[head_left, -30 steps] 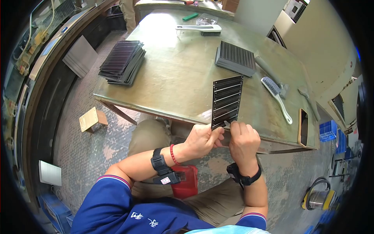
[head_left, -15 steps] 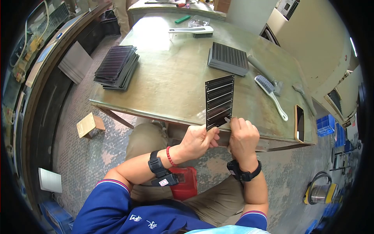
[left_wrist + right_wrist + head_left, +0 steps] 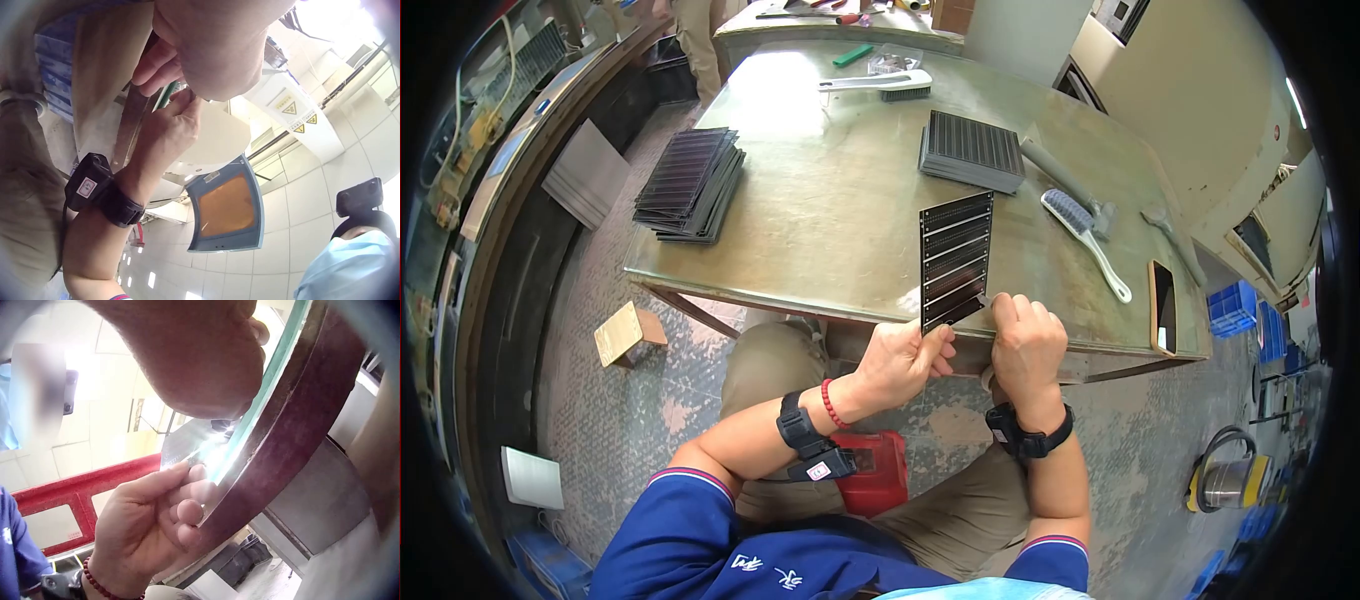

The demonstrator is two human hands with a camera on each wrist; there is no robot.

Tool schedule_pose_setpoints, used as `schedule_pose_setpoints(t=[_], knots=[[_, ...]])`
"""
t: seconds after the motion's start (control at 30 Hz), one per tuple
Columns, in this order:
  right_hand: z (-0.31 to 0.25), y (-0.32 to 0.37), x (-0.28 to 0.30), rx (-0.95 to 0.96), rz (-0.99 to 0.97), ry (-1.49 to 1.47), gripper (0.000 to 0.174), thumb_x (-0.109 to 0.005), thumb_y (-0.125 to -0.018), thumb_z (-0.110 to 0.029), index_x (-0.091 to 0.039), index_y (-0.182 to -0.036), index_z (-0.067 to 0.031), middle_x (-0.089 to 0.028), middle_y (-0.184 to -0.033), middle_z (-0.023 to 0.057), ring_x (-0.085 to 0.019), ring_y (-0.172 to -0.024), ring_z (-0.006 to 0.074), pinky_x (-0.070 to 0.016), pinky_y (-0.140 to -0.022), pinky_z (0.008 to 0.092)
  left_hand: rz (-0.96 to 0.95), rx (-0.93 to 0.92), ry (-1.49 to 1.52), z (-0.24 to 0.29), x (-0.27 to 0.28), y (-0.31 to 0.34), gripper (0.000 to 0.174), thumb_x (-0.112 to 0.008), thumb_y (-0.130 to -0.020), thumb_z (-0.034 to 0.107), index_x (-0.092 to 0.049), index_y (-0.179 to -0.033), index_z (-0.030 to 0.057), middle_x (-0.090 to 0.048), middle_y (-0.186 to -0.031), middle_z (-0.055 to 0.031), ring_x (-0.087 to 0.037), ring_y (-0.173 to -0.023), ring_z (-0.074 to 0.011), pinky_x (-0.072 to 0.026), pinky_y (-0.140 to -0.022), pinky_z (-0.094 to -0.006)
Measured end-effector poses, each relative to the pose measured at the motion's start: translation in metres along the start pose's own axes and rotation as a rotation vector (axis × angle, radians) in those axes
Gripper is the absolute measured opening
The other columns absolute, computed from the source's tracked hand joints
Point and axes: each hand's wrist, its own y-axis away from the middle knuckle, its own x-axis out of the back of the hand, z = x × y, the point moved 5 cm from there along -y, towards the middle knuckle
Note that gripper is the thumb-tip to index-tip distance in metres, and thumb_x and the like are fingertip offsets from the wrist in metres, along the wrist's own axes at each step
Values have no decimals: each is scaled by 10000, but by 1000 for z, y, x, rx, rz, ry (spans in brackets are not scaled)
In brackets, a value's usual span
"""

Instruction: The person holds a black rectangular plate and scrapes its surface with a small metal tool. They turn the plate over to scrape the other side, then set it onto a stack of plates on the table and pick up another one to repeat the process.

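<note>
My left hand (image 3: 900,360) pinches the lower corner of a thin black circuit board panel (image 3: 956,250) with pale lines across it, held upright at the table's front edge. My right hand (image 3: 1029,350) is curled beside the panel's lower right corner, pinching a small tool with a pale metal tip (image 3: 984,299); most of it is hidden by the fingers. In the right wrist view, glare covers part of the panel (image 3: 181,447) above the left thumb. The left wrist view shows the right hand (image 3: 172,128) close under the left.
On the table (image 3: 830,215) stand an uneven panel stack (image 3: 690,180) at left and a neater one (image 3: 972,150) behind the held panel. A white brush (image 3: 1085,240), a phone (image 3: 1163,307) and another brush (image 3: 880,83) lie around. A wooden stool (image 3: 628,334) stands on the floor.
The head view has turned slightly, shifting the table's contents left. The gap between my hands has widened a little, the right hand drawing away from the panel's edge. The left hand keeps its hold.
</note>
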Motion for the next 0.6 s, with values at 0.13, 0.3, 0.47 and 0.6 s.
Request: schedule_pose_setpoints(t=[0.13,0.3,0.47,0.6], knots=[[3,0,-1,-5,3,-5,72,-545,-731,-84,-482,-752,-113,-467,-676,32,-518,-618,213,-407,-545,340,-19,-18,-23,0,0,0,247,-466,-997,157,-608,-943,-38,-674,-747,-105,-691,-633,-166,-566,-552,-252],[8,2,-4,-18,8,14,77,-542,-735,-86,-474,-755,-115,-468,-679,31,-519,-621,213,-403,-546,340,-25,-2,-33,2,1,0,250,-468,-996,160,-610,-941,-39,-674,-749,-106,-690,-635,-166,-562,-549,-254],[7,3,0,-6,-1,54,59,-535,-744,-90,-490,-775,-113,-459,-677,28,-515,-633,212,-396,-553,335,-1,56,34,0,3,-1,244,-492,-987,173,-615,-924,-27,-661,-722,-88,-672,-604,-148,-538,-516,-255],[10,5,11,82,71,-96,136,-584,-727,-75,-565,-860,-95,-470,-671,39,-502,-627,217,-389,-553,342,-97,201,255,-3,6,-3,289,-460,-999,179,-601,-935,-64,-673,-762,-152,-689,-627,-210,-573,-558,-284]])
